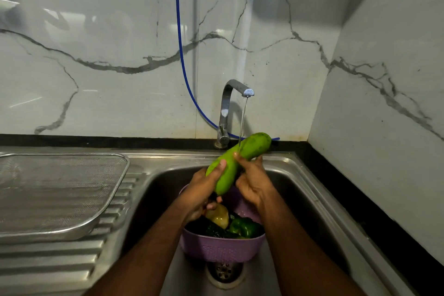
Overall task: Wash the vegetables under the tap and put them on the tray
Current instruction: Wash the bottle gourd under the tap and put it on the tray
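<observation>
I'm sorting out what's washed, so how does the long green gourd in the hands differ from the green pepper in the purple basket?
The long green gourd is pale green, smooth and elongated; the green pepper is darker, glossy and lumpy. The gourd is held tilted under the tap stream by the left hand and right hand; the pepper lies untouched in the purple basket. Both are over the sink.

We see a long green gourd tilted under the running tap. More vegetables sit in the purple basket. The mesh tray lies left.
</observation>
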`<state>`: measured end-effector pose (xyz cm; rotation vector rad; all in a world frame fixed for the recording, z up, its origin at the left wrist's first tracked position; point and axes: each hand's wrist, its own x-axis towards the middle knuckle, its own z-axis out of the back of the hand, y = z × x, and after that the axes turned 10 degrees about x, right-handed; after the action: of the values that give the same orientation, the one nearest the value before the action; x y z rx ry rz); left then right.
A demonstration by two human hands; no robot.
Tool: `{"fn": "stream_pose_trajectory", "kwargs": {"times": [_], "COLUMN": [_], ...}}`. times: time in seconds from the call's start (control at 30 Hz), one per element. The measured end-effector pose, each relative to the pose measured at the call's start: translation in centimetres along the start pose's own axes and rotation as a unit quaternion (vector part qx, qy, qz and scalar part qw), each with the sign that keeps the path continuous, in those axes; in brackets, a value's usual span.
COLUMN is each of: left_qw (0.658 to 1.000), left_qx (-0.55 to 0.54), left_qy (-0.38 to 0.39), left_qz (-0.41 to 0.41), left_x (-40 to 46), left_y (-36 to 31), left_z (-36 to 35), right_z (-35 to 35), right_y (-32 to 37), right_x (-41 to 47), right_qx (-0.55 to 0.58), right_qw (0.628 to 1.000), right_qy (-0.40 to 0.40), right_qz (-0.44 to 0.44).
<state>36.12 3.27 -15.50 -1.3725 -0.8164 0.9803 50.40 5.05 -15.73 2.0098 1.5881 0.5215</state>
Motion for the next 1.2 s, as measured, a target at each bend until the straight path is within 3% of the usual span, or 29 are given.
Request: {"fn": "stream_pose_trajectory", "kwargs": {"times": [0.1,0.3,0.37,0.43,0.53,0.63,0.8,0.97,1.07,1.2], "left_qw": [1.0,0.999,0.999,0.998,0.987,0.969,0.956,0.957,0.966,0.992], "left_qx": [-0.013,0.02,0.019,-0.006,-0.092,-0.177,-0.227,-0.238,-0.218,-0.114], "left_qy": [0.006,0.03,0.039,0.055,0.093,0.114,0.089,0.05,0.031,-0.032], "left_qz": [0.005,-0.011,0.008,0.044,0.088,0.129,0.162,0.161,0.133,0.049], "left_x": [0.0,0.1,0.0,0.0,0.4,0.7,0.6,0.4,0.1,0.3], "left_y": [0.0,0.4,0.2,0.0,0.1,0.1,0.2,0.1,-0.1,0.1], "left_z": [0.4,-0.2,-0.7,-0.6,0.3,0.9,2.0,1.8,1.5,1.0], "right_z": [-0.8,-1.9,-1.3,-0.4,0.4,-0.1,-1.7,-2.9,-2.7,-1.5], "right_y": [-1.1,-0.4,0.0,0.7,1.3,0.8,-1.8,-1.6,-1.7,-1.6], "right_x": [-1.1,-0.1,0.2,0.0,-1.0,-1.6,-0.4,0.0,0.3,0.0], "right_qx": [-0.025,-0.147,-0.143,-0.117,-0.066,-0.034,-0.126,-0.333,-0.299,-0.168], "right_qw": [0.999,0.971,0.967,0.978,0.994,0.995,0.991,0.932,0.943,0.984], "right_qy": [0.014,-0.188,-0.209,-0.172,-0.042,0.034,-0.035,-0.096,-0.103,-0.047], "right_qz": [-0.029,0.013,0.014,-0.007,-0.073,-0.083,-0.002,0.103,0.1,-0.035]}}
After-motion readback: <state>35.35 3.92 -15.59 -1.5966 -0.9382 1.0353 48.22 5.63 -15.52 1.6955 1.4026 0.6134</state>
